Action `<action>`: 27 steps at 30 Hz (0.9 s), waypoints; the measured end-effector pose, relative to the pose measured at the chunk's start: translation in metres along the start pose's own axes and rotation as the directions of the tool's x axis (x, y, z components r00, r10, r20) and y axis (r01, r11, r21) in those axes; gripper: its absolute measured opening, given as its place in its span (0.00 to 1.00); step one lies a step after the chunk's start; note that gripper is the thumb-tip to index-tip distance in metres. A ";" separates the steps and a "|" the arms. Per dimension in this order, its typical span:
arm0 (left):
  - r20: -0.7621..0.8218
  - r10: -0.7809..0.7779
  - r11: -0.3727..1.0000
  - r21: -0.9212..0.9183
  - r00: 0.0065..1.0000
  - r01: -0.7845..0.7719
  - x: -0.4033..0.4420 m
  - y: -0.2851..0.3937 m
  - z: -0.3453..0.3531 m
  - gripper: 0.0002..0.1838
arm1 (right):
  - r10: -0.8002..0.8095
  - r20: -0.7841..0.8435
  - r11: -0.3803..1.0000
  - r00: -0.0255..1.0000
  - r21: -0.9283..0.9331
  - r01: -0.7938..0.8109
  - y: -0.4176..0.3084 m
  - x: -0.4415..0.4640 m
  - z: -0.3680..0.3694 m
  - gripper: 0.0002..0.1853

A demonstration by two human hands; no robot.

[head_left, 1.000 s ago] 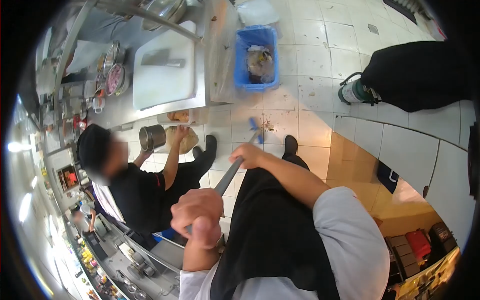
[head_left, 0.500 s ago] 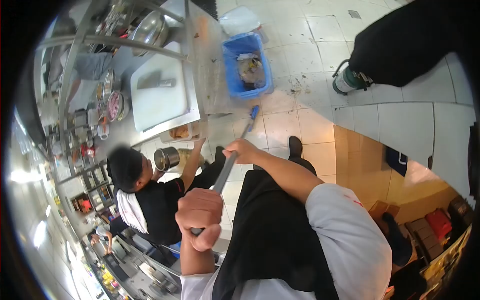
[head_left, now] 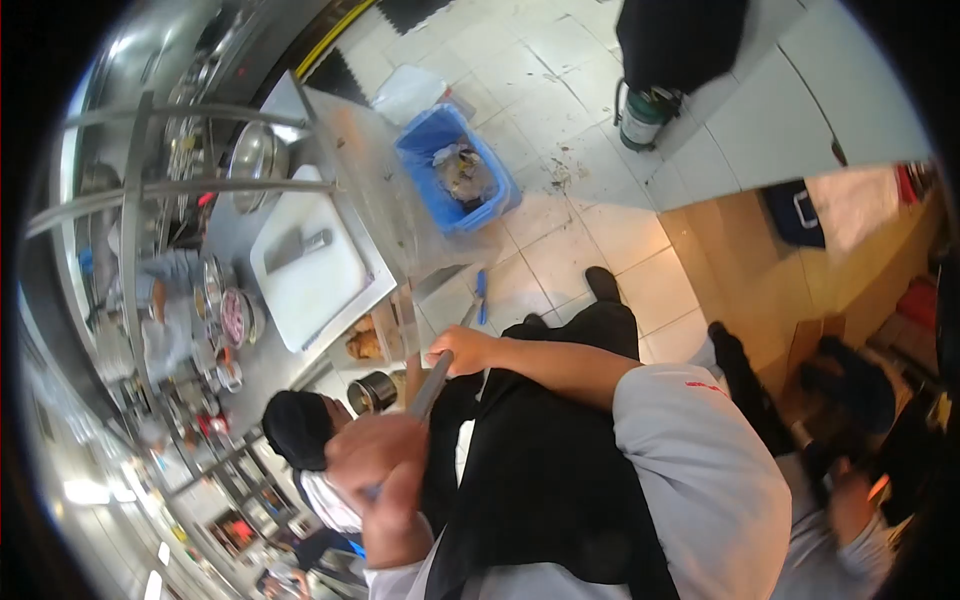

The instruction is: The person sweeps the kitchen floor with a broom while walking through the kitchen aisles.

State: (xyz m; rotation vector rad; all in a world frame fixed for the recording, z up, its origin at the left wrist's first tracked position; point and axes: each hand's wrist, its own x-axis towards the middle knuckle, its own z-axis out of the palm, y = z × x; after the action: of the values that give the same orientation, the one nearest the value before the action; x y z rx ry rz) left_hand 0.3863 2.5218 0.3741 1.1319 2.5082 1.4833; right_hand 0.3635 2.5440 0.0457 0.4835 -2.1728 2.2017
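My left hand, blurred by motion, is wrapped round the upper end of a grey pole. Lower down the same pole, my right hand is closed on it. The pole slants down to a narrow blue head on the tiled floor. Whether this long-handled floor tool is a broom or a squeegee I cannot tell. Its head lies in front of my feet, a short way from a blue bin with waste inside. Small scraps of debris are scattered on the tiles right of the bin.
A co-worker in a black cap is close on my left, beside a metal pot. A steel counter bears a white cutting board with a cleaver. A green cylinder stands ahead right. Another person is at lower right.
The view has turned. The tool's blue head has come back nearer my feet, farther from the bin. Both hands keep their hold. More of the person at lower right shows.
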 end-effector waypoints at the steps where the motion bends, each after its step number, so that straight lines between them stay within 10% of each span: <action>1: 0.089 0.011 1.000 0.015 0.996 -0.012 -0.015 -0.033 -0.001 0.21 | 0.017 0.056 1.000 0.998 -0.018 -0.016 0.014 0.000 0.008 0.04; 7: -0.034 0.074 0.799 -0.597 0.997 -0.080 -0.031 -0.062 -0.019 0.19 | 0.057 -0.253 0.994 0.966 -0.080 -0.079 0.013 -0.012 0.016 0.17; 12: -0.033 0.135 0.751 -0.648 0.990 -0.124 -0.045 -0.076 -0.076 0.20 | -0.060 -0.388 0.958 0.920 -0.281 -0.056 0.010 0.005 0.034 0.05; 16: 0.008 0.227 0.626 -0.767 0.974 -0.139 -0.038 -0.077 -0.123 0.20 | -0.142 -0.757 0.908 0.638 -0.356 -0.220 -0.033 0.037 0.055 0.15; 20: -0.151 -0.168 0.622 -0.783 0.974 -0.014 -0.012 -0.068 -0.144 0.24 | -0.254 -0.893 0.886 0.371 -0.369 -0.282 -0.062 0.046 0.074 0.16; 24: 0.162 0.013 0.568 -0.814 0.987 0.126 0.017 -0.117 -0.104 0.22 | 0.095 -0.871 0.888 0.483 -0.145 -0.436 -0.024 0.020 0.068 0.15; 27: 0.328 0.169 0.534 -0.823 0.929 0.193 0.050 -0.109 -0.084 0.23 | 0.071 -0.821 0.880 0.566 -0.216 -0.424 -0.005 0.016 0.026 0.15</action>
State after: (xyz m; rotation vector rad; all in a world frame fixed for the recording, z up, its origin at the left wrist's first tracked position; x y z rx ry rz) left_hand 0.2566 2.4562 0.3534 1.0158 1.1953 1.8915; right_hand 0.3545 2.5158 0.0537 -0.7629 -2.0723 1.4689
